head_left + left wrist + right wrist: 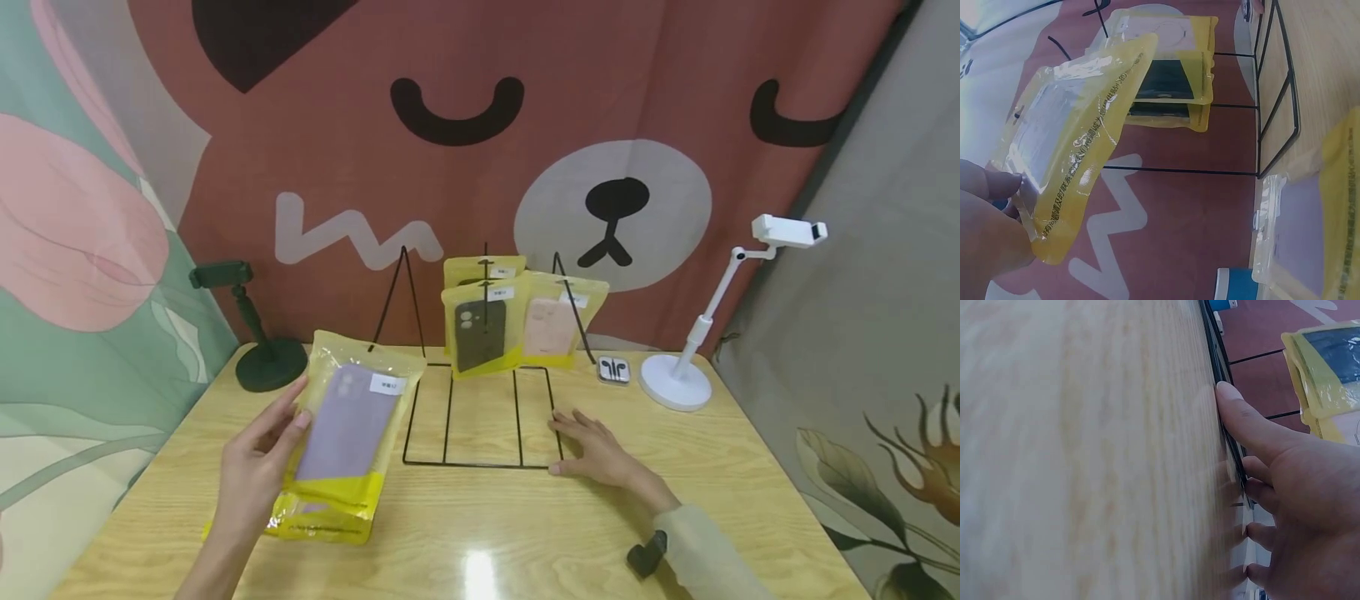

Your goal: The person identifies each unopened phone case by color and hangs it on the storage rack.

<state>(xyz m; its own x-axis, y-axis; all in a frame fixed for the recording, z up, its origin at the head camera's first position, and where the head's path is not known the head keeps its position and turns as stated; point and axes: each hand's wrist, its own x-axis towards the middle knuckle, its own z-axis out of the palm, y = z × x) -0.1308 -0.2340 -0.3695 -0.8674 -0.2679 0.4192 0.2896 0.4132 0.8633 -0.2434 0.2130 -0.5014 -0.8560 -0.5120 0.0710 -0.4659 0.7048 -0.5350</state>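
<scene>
My left hand (258, 458) pinches the side edge of a clear-and-yellow pouch (348, 425) holding a purple phone case. It is raised and tilted left of a black wire display rack (480, 466). Underneath, another such pouch (1297, 237) lies on the table, mostly covered in the head view. My right hand (596, 450) rests at the rack's front right corner; its thumb (1241, 412) touches the base wire and its fingertips meet the tabletop. On the rack hang a pouch with a black phone case (480, 337), one with a pink case (550, 327), and another pouch (459, 272) partly hidden behind.
Boxed earphones (613, 370) lie right of the rack. A white phone stand (675, 382) stands at the back right, a dark green stand (272, 365) at the back left. A bear-patterned curtain (337, 167) hangs behind the wooden table (450, 533).
</scene>
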